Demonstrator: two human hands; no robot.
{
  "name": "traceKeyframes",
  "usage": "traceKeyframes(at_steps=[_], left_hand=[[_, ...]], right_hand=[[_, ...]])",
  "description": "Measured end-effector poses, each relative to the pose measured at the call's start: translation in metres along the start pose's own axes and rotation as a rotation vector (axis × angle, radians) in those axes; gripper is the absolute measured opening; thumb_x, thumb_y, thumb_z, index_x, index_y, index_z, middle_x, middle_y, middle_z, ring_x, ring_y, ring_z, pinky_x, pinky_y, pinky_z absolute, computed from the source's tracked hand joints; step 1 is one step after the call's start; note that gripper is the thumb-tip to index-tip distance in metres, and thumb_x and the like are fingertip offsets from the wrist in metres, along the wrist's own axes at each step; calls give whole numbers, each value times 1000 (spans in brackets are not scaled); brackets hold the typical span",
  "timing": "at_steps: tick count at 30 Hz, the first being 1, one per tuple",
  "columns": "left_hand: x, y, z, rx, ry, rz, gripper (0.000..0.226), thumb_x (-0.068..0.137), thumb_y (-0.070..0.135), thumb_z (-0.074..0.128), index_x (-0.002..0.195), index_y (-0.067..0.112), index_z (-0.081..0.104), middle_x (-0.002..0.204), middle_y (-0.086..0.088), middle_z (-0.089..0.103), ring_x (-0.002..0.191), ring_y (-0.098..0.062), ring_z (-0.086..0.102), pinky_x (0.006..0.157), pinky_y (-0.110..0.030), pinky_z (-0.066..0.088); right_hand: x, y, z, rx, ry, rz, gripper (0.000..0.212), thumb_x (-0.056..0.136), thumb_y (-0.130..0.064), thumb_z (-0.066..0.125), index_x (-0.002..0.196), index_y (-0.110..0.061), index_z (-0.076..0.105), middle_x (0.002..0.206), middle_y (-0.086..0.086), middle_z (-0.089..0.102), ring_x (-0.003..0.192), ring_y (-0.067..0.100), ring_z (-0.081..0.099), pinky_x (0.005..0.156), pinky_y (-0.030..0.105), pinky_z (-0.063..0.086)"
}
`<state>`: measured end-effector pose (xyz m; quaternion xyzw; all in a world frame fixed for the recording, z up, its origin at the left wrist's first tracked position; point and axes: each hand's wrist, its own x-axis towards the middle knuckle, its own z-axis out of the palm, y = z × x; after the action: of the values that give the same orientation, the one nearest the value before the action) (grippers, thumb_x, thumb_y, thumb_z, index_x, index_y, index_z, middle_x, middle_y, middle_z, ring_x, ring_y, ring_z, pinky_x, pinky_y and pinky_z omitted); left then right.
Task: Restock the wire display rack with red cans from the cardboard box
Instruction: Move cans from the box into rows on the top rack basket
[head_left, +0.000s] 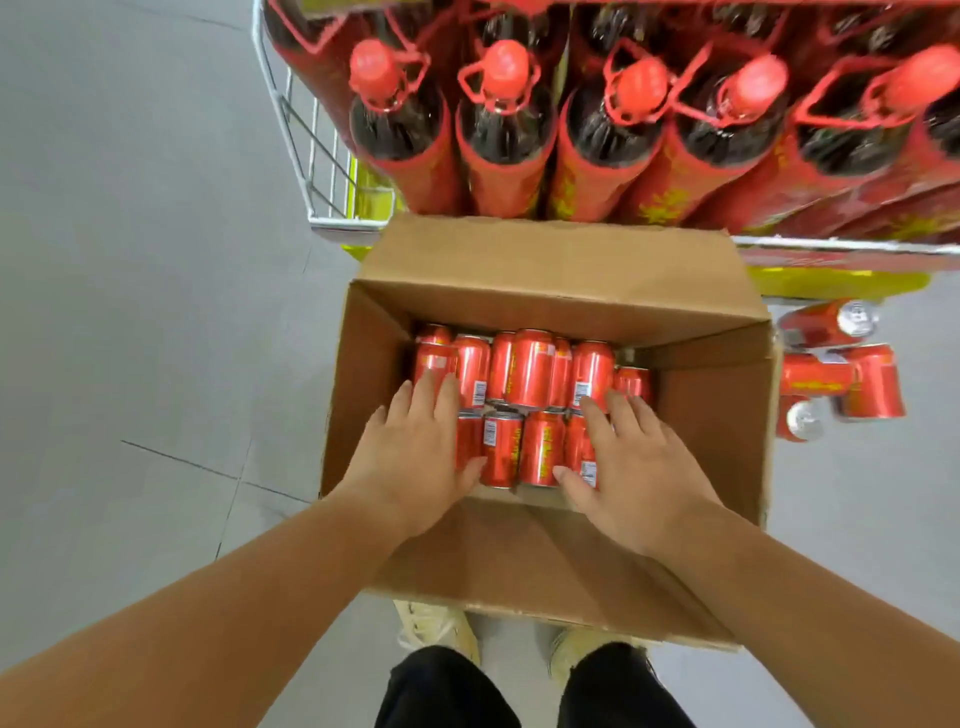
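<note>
An open cardboard box stands on the floor in front of me, with several red cans lying on their sides inside it. My left hand lies flat over the cans at the left of the box, fingers straight. My right hand lies flat over the cans at the right, fingers spread. Neither hand grips a can. The white wire display rack rises just behind the box.
Large dark bottles with red caps and red labels fill the rack's upper level. Several red cans lie on a lower level to the right of the box. Grey tiled floor spreads to the left. My shoes stand under the box's near flap.
</note>
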<state>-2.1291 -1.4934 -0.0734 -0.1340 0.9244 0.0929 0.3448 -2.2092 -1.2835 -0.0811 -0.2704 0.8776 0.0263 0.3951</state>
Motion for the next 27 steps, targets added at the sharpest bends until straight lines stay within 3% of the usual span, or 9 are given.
traceKeyframes(at_steps=[4, 12, 15, 20, 23, 27], left_hand=[[47, -11, 42, -205, 8, -170, 90, 92, 60, 59, 158, 18, 12, 160, -7, 29, 145, -27, 36, 113, -47, 42], [97, -34, 98, -366, -4, -311, 93, 96, 50, 60, 161, 21, 1, 164, -8, 22, 148, -28, 33, 117, -48, 38], [103, -31, 107, -513, 80, -363, 79, 101, 41, 54, 160, 22, 5, 160, -7, 31, 144, -27, 41, 114, -48, 42], [104, -27, 109, -691, 245, -473, 51, 102, 32, 55, 146, 21, 30, 142, -5, 48, 126, -25, 57, 101, -41, 51], [107, -28, 108, -752, 237, -503, 59, 98, 26, 65, 147, 18, 32, 142, -5, 44, 124, -25, 58, 99, -35, 48], [111, -26, 108, -633, 126, -537, 88, 87, 34, 78, 154, 14, 25, 147, -8, 38, 136, -29, 46, 111, -42, 42]], right_hand=[[53, -3, 29, 31, -26, 16, 84, 97, -65, 30, 159, -18, 1, 167, 10, 6, 154, 30, 6, 123, 45, 18], [126, -9, 62, 94, 26, 61, 88, 95, -66, 37, 158, -14, 4, 162, 11, 21, 149, 30, 21, 118, 45, 28], [143, -15, 67, 180, 51, 146, 88, 94, -64, 45, 154, -6, 15, 152, 13, 36, 140, 31, 36, 110, 44, 37], [156, -24, 70, 439, 116, 262, 69, 90, -61, 58, 130, -8, 39, 132, 15, 54, 123, 34, 52, 97, 43, 45], [168, -29, 66, 637, 146, 362, 75, 87, -61, 64, 131, -5, 41, 132, 17, 56, 121, 36, 55, 94, 40, 46], [183, -27, 64, 788, 148, 451, 71, 84, -50, 74, 128, -3, 44, 130, 18, 56, 119, 36, 57, 81, 31, 40]])
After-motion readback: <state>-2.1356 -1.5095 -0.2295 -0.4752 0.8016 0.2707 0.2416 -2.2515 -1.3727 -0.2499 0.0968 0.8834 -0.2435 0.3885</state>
